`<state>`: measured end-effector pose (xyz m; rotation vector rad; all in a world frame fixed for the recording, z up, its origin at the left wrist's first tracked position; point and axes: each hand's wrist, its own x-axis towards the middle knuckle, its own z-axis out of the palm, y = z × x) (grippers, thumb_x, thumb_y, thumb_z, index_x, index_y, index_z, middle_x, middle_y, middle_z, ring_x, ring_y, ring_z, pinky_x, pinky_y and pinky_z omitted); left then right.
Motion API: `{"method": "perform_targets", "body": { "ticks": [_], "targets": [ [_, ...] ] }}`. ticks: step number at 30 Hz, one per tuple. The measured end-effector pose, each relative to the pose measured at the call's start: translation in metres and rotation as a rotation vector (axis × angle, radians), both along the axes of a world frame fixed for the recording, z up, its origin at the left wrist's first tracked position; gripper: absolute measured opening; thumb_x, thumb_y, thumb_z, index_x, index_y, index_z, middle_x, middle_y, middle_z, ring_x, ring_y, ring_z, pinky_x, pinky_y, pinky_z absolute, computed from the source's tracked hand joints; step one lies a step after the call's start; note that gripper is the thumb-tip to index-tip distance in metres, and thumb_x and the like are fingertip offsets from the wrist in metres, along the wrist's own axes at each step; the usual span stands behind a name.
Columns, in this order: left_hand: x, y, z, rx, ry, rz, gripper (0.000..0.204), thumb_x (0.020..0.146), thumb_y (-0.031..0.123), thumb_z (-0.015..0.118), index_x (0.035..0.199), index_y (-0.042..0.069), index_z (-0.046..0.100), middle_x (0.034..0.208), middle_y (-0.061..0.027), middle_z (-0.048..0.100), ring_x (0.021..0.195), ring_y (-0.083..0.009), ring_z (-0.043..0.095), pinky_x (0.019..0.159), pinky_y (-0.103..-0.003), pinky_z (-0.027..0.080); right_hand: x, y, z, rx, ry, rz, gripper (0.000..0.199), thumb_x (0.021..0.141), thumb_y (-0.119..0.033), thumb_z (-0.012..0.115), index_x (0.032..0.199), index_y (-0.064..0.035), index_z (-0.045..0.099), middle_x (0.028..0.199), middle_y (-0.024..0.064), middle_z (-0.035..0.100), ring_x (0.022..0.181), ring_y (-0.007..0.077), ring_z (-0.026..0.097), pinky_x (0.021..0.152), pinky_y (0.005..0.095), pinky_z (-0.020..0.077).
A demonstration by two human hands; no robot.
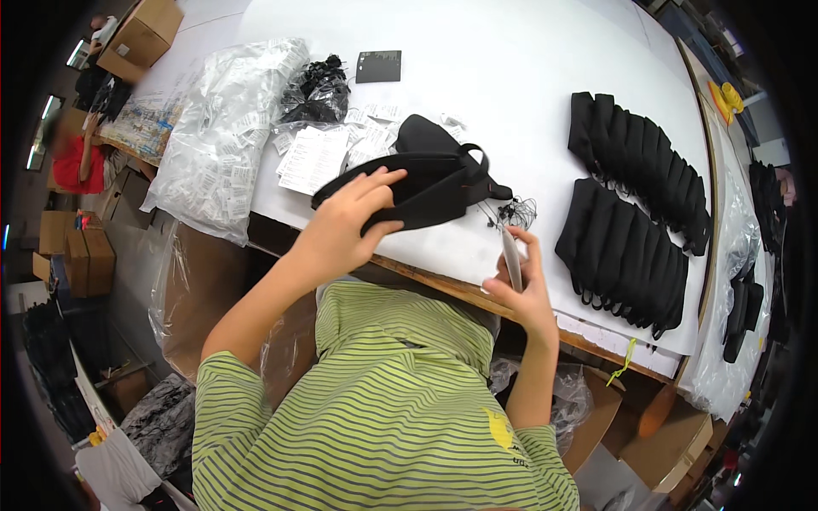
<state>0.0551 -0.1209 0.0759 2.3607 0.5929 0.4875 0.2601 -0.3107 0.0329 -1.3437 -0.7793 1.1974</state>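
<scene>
Black fabric piece (417,183), padded and curved w/ strap loop at its right end, lay on white table (528,77) near front edge, just ahead of person. L hand (345,223) rested on its near edge, fingers curled over the fabric, thumb under — gripping it. R hand (524,285) sat to the right at table edge, closed around a slim silvery tool (511,255), prob. tweezers or snips; tip pointed up toward a small tangle of black threads (514,210) just beside the piece's strap end. Tool tip near threads; contact couldn't be told.

Behind the piece: loose white paper tags (317,157) scattered on table, touching a clear plastic bag of more tags (223,128) hanging over left table edge. A smaller bag of black bits (317,89) sat behind tags; dark flat card (378,66) further back.

Right side of table: two rows of same black pieces (635,204), stacked overlapping, well apart from hands.

Person wore green striped shirt (392,409). Cardboard boxes (141,34) at far left; another person in red (72,162) there, blurred.
</scene>
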Motion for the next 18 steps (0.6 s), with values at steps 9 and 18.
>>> {"method": "perform_targets", "body": {
  "ticks": [9, 18],
  "targets": [
    [-0.026, -0.013, 0.000, -0.243, 0.446, -0.022, 0.022, 0.075, 0.008, 0.069, 0.088, -0.001, 0.054, 0.087, -0.0141, 0.061, 0.083, -0.0292, 0.059, 0.074, -0.035, 0.046, 0.045, -0.015, -0.008, 0.113, -0.010, -0.459, 0.012, 0.083, -0.004, 0.064, 0.093, 0.0020, 0.064, 0.076, 0.0100, 0.067, 0.067, 0.0139, 0.060, 0.061, 0.0251, 0.0461],
    [-0.026, -0.034, -0.018, -0.715, 0.434, -0.394, 0.021, 0.077, 0.014, 0.069, 0.083, 0.001, 0.053, 0.068, -0.0130, 0.060, 0.058, -0.0276, 0.054, 0.056, -0.032, 0.041, 0.017, 0.027, -0.030, 0.012, 0.878, -0.919, 0.021, 0.089, -0.028, 0.061, 0.077, -0.0106, 0.059, 0.065, -0.0012, 0.054, 0.057, 0.0092, 0.047, 0.051, 0.0238, 0.0346]
  ]
}}
